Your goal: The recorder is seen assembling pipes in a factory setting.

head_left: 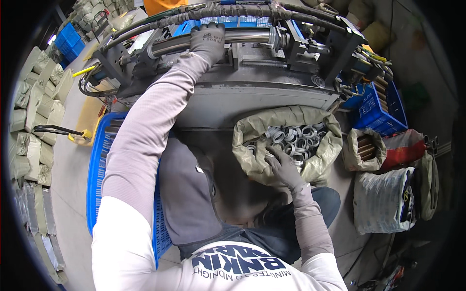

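My left hand (208,42), in a grey glove, reaches far forward and wraps over a shiny metal tube (247,36). The tube lies crosswise in a dark metal machine (286,72), between a clamp-like fitting at either end. Lower and to the right, my right hand (284,167), also gloved, rests at the near rim of an olive woven sack (318,162). Its fingers are stretched out and touch the edge of a heap of silvery metal rings (291,138) inside. No ring shows clearly in that hand.
A long blue crate (99,169) stands at my left leg. On the right are a blue crate with brown tubes (383,114), a small sack of tubes (364,150) and a white wrapped bundle (383,201). Wrapped packages (36,121) are piled far left. Hoses (228,12) arch over the machine.
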Available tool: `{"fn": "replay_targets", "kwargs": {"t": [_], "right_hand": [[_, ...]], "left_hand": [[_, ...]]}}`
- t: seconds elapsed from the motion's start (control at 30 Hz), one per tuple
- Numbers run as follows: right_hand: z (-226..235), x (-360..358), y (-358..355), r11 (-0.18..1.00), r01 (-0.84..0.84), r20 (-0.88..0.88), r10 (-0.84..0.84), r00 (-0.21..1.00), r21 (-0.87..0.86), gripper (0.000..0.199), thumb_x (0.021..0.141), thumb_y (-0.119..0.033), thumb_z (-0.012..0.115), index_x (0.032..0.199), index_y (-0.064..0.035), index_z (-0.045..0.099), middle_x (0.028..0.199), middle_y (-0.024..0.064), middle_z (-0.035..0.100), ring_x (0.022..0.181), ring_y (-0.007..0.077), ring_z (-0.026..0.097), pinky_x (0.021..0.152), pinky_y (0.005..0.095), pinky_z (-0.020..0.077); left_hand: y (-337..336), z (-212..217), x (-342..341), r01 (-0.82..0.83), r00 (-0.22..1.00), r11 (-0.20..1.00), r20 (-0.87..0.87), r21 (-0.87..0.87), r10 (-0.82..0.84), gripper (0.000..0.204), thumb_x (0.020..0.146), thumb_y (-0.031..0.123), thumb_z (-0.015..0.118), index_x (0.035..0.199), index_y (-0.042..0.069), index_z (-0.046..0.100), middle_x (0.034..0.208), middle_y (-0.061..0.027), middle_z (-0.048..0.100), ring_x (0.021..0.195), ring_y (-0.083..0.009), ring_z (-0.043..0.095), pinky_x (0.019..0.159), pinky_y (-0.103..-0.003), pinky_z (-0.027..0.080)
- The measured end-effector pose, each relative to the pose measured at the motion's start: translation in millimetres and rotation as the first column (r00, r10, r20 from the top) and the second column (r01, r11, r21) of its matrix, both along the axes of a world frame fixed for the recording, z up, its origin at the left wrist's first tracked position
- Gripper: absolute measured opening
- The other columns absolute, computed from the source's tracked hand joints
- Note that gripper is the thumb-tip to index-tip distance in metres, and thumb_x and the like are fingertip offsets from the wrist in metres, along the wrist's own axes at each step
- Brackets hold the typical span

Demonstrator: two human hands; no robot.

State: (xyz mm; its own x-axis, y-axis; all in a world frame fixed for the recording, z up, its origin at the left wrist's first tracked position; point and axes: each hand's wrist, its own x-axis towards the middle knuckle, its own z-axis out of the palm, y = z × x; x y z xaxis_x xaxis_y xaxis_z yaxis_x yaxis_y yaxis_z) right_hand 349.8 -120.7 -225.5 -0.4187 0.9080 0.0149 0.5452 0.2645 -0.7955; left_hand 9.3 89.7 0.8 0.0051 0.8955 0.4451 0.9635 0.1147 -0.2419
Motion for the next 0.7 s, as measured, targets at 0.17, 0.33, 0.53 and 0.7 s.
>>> {"fn": "replay_targets", "kwargs": {"t": [0.17,0.33,0.53,0.7], "right_hand": [[12,-5,0,0.992,0.053,-0.262,-0.081,0.962,-0.114,0.063,0.086,-0.019,0.076,0.146,-0.0085,0.062,0.132,0.0226,0.064,0.121,0.0363,0.066,0.106,0.0432,0.0534],[14,-5,4,0.990,0.069,-0.078,-0.079,0.994,-0.125,0.056,0.083,-0.011,0.079,0.138,-0.0053,0.069,0.133,0.0195,0.062,0.124,0.0335,0.066,0.106,0.0385,0.0538],[-9,15,15,0.980,0.198,-0.035,-0.199,0.979,-0.037,0.059,0.082,-0.020,0.080,0.138,-0.0051,0.067,0.126,0.0210,0.067,0.118,0.0365,0.066,0.099,0.0433,0.0545],[8,-5,6,0.986,0.167,0.018,-0.167,0.986,0.010,0.059,0.085,-0.022,0.079,0.140,-0.0041,0.066,0.129,0.0207,0.068,0.121,0.0357,0.066,0.101,0.0434,0.0540]], "left_hand": [[44,-2,-8,0.067,0.998,0.996,0.015,-0.051,-0.067,0.036,0.093,0.011,0.066,0.129,0.014,0.065,0.128,-0.0133,0.070,0.125,-0.0326,0.066,0.105,-0.052,0.050],[48,-27,-16,0.090,0.996,0.985,0.036,-0.148,-0.086,0.056,0.093,0.017,0.072,0.145,0.014,0.053,0.146,-0.0135,0.062,0.140,-0.0294,0.057,0.119,-0.051,0.041],[-62,-72,-7,0.454,0.868,0.863,0.108,0.220,-0.484,0.059,0.089,0.017,0.071,0.145,0.009,0.054,0.138,-0.0152,0.064,0.129,-0.0345,0.060,0.115,-0.049,0.045],[-260,-108,-85,0.322,0.744,0.901,0.511,0.289,-0.430,0.042,0.088,0.017,0.073,0.128,0.004,0.068,0.130,-0.0185,0.069,0.124,-0.0410,0.061,0.110,-0.052,0.047]]}}
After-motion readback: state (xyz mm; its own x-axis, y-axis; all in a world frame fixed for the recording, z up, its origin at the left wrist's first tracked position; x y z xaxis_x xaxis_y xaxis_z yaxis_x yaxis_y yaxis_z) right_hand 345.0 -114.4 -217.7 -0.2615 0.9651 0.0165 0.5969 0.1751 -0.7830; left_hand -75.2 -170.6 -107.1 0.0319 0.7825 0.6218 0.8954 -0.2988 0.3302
